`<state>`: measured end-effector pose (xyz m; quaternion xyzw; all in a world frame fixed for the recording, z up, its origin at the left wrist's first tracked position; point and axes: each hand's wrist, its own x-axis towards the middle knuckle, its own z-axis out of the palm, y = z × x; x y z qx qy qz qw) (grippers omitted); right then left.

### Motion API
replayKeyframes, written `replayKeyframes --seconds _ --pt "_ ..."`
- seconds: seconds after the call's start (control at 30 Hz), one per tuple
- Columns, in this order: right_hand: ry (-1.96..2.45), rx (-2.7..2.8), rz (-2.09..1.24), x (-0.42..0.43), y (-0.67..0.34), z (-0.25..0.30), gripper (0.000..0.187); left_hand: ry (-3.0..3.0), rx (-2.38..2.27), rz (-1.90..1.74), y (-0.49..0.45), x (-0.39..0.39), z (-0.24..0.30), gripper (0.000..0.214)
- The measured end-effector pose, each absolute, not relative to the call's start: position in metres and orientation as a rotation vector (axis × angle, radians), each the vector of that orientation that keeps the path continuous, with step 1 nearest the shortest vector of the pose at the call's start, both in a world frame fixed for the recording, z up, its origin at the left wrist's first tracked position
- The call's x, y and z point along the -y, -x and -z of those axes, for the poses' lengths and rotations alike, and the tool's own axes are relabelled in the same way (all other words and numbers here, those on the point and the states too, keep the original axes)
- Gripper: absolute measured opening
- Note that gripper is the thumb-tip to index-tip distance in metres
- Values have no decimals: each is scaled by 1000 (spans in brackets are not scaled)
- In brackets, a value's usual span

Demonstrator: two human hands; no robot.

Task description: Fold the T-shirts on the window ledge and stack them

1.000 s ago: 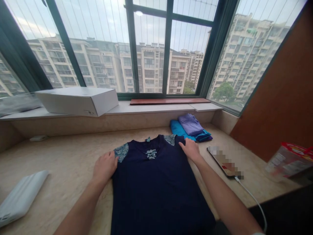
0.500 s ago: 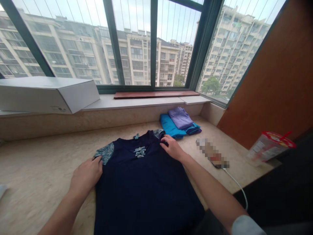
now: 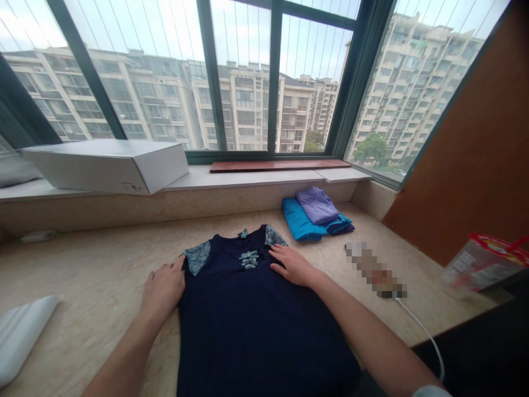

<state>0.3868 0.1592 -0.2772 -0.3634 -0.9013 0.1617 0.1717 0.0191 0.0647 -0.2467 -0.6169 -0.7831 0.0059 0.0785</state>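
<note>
A navy T-shirt lies spread out, front side up, with its neckline away from me. Its short sleeves are patterned in teal, and small bow-like trims of the same print sit below the neck. At the left sleeve, my left hand has its fingers closed on the edge of the fabric; the fingertips are partly hidden. My right hand rests flat on the shirt just below the other sleeve, fingers stretched out and somewhat apart.
Folded blue and purple clothes are piled beyond the shirt. To the right are a blurred-out phone-like object on a white cable and a plastic cup with a red rim. A white box stands on the windowsill; a white object lies left.
My right hand has let go of the sleeve edge and moved inward onto the shirt, fingers now flattened. My left hand stays at its sleeve. The view has swung slightly left.
</note>
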Motion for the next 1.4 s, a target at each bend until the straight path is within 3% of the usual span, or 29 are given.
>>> replayKeyframes --seconds 0.13,0.23,0.33,0.43,0.5,0.57,0.67,0.83,0.9,1.03,1.17,1.4 --pt "1026 2570 -467 -159 -387 280 54 1808 2355 165 -21 -63 244 48" --pt "1034 2595 -466 -159 -386 281 55 1804 2409 523 -19 -65 242 41" --pt "1052 2605 -452 -158 -385 282 55 1751 2498 1098 -22 -68 235 36" --pt "1055 2586 -444 -158 -384 286 54 1713 2541 1917 -35 -67 220 49" --pt "1045 2575 -437 -158 -385 289 54 1844 2415 2456 -46 -65 211 60" --pt "1034 2568 -429 -159 -386 292 54 2050 2233 2723 -55 -65 209 59" --pt "1014 2552 -414 -158 -387 294 53 2179 2171 2438 -63 -68 225 53" --pt "945 2432 -342 -157 -386 288 51 2350 2095 1197 -65 -71 272 42" --pt "940 2355 -294 -161 -386 284 49 2391 2062 906 -64 -72 282 42" --pt "1071 2240 -187 -176 -383 280 54 2259 2154 927 -57 -89 283 47" --pt "1136 2481 -269 -187 -374 283 57 2168 2276 1047 -51 -112 275 50" --pt "1328 2384 -364 -220 -360 271 37 2247 2347 1456 -59 -131 273 60"
